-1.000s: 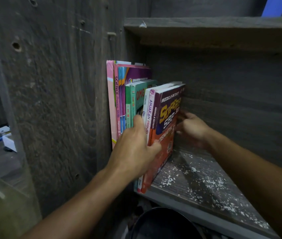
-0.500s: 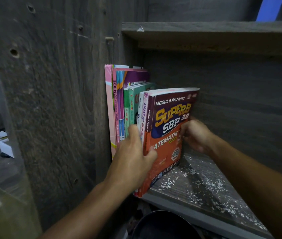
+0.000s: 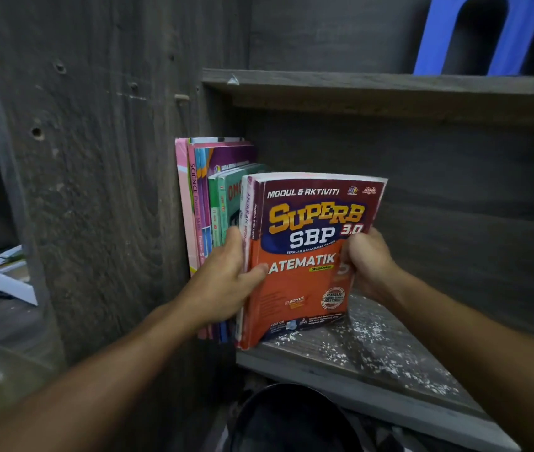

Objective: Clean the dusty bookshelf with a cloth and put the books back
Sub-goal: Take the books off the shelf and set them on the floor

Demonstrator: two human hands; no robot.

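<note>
Hands (image 3: 223, 283) (image 3: 370, 265) round orange maths book (image 3: 304, 288)

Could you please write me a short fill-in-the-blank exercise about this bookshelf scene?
1. The left hand and the right hand grip the front book, titled SUPERB ___ 3.0.
2. The shelf board beside the books is strewn with ___ specks.
3. The outermost book, against the side wall, has a ___ cover.
4. On the shelf above stands a ___ plastic object.
Missing words: SBP; white; pink; blue.

Glossy paper book cover (image 3: 311, 256); rough, matt wood shelf (image 3: 373, 360).
</note>
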